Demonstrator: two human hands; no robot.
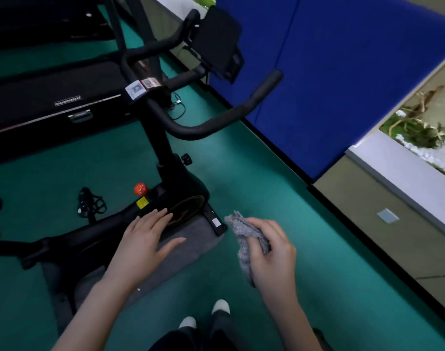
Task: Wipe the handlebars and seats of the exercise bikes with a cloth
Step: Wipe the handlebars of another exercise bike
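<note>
On green floor (254, 173), exercise bike (170, 188); blue wall pads (343, 72) beside.

**One head-worn view, pitched steeply down**

Single wide-angle camera on the person's head. It faced forward and down, and the frame was tilted. Closest in were the shoes (221, 307) at 6 o'clock. Left hand (145, 239) and right hand (272, 252), the latter gripping a cloth (244, 239), sat just below centre, near the lens. The exercise bike (175, 188) ran from 9 o'clock to centre, and its handlebars (216, 122) rose toward 12. Blue wall padding (343, 84) filled 1 to 2 o'clock, farther off. The green floor (241, 173) spread beneath.
</note>
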